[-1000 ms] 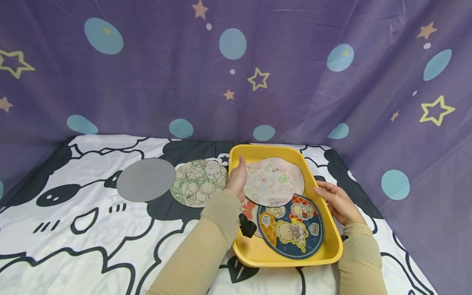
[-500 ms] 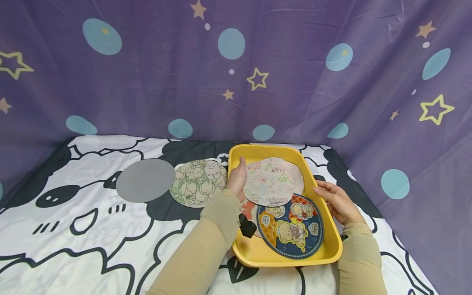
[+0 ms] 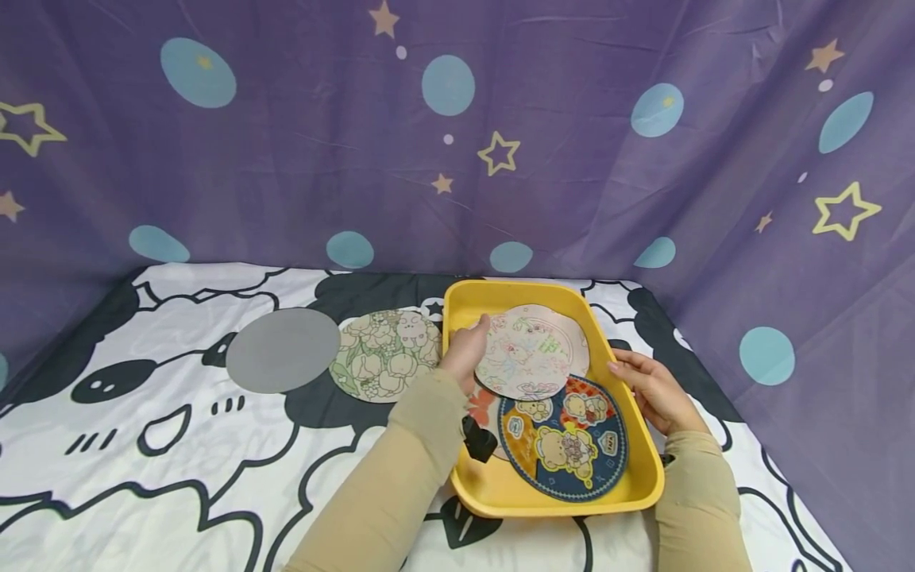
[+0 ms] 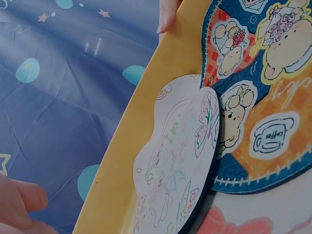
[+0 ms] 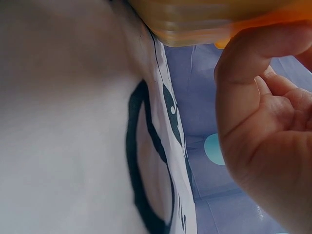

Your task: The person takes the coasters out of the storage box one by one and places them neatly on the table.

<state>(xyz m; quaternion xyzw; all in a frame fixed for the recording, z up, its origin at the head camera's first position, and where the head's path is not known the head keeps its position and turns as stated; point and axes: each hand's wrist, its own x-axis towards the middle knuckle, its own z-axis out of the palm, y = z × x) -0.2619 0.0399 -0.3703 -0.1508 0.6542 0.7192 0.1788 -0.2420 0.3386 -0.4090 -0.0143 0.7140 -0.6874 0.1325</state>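
Observation:
A yellow tray stands on the patterned cloth with several flat round mats inside. My right hand grips its right rim, thumb on top; in the right wrist view the curled right hand is beside the tray wall. My left hand is over the tray's left rim, thumb reaching inward beside a white mat with coloured line drawings. I cannot tell what its hidden fingers hold. A dark blue bear mat lies nearer, partly under the white one, over a pale mat with a red bow.
Left of the tray lie a green bear-print mat and a plain grey oval mat, edges overlapping. The black-and-white cartoon cloth covers the table. A purple curtain with stars rises behind and to the right.
My left thumb, upright before, has tipped to the right and down over the edge of the white mat. The right hand, tray and mats stay where they were.

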